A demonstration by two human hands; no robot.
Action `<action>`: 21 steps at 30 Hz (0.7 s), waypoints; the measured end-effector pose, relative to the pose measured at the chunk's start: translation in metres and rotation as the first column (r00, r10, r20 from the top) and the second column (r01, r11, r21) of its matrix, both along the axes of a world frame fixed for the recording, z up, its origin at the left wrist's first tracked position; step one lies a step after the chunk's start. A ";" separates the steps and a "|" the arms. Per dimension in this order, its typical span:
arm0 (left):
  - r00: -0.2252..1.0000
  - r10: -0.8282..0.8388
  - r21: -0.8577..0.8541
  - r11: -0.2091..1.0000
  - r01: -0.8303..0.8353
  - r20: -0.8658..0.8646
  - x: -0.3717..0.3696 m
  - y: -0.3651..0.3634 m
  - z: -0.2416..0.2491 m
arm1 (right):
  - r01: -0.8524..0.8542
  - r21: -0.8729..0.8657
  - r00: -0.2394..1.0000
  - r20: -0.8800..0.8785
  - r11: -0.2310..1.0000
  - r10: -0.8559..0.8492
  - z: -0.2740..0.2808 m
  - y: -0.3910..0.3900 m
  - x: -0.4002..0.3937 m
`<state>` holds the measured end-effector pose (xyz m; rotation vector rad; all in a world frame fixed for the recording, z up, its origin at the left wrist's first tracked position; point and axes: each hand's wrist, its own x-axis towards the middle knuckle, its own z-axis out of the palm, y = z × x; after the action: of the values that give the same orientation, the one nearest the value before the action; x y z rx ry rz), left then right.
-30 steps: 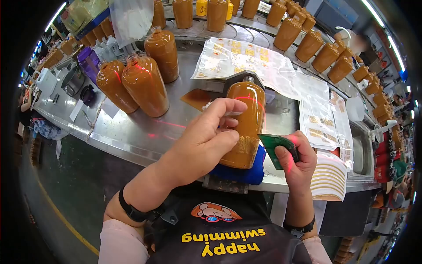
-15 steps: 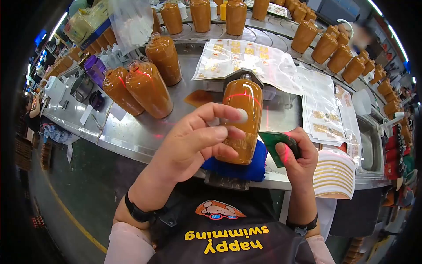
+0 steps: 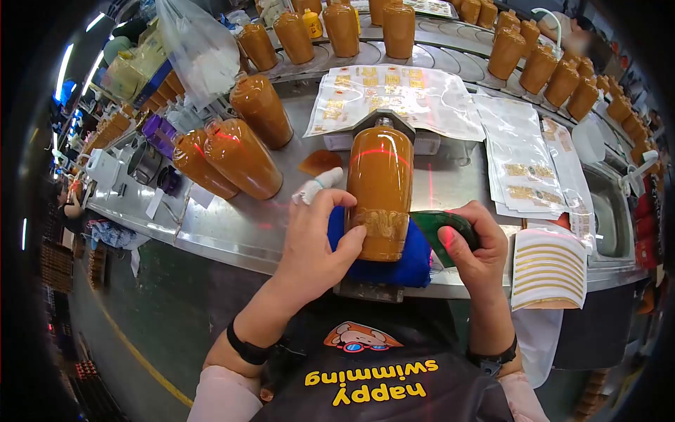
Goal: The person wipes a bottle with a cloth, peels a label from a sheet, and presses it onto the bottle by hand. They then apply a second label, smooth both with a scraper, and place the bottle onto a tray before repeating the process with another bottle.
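A glossy brown bottle (image 3: 380, 169) lies tilted on a stand, its neck in a dark notched rest and its base over a blue cloth (image 3: 415, 267). A gold patterned decal band (image 3: 380, 224) runs across its lower part. My left hand (image 3: 313, 235) is at the bottle's lower left side, thumb and index finger apart at the edge of the band; another finger, wrapped in white, is raised. My right hand (image 3: 481, 246) grips a dark green scraper (image 3: 439, 232), its edge close to the bottle's right side. Red laser lines cross the bottle and my right thumb.
Several brown bottles (image 3: 242, 158) stand at the left, and more line the curved conveyor (image 3: 450, 53) behind. Printed decal sheets (image 3: 394, 105) lie beyond the stand. A sheet of curved gold strips (image 3: 548, 271) sits by the right edge, near a sink (image 3: 610, 211).
My left hand has moved from in front of the bottle to its left side, uncovering the gold band. My right hand still holds the scraper beside the bottle. The view has shifted slightly.
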<state>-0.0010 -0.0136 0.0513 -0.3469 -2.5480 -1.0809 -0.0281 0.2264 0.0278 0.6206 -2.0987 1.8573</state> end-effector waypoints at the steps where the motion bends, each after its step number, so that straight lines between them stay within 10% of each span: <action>1: 0.999 0.021 -0.039 0.999 -0.022 -0.025 -0.002 0.002 -0.003 | -0.003 -0.004 1.000 0.004 1.000 0.003 -0.001 0.000 0.001; 12: 0.993 -0.014 0.231 0.973 -0.012 0.114 0.000 0.014 0.016 | -0.014 -0.061 0.995 0.093 0.998 0.020 -0.008 0.008 0.003; 18: 0.999 0.032 -0.020 0.999 -0.032 -0.025 0.001 0.021 0.014 | -0.044 -0.154 0.976 0.206 0.987 0.075 -0.010 0.001 0.008; 21: 0.993 0.046 0.119 0.991 -0.059 0.105 0.001 0.017 0.012 | -0.054 -0.137 0.972 0.219 0.989 0.083 -0.015 -0.004 0.009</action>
<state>0.0002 0.0036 0.0635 -0.1963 -2.5481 -1.2567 -0.0191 0.2227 0.0124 0.4777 -2.0906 2.1734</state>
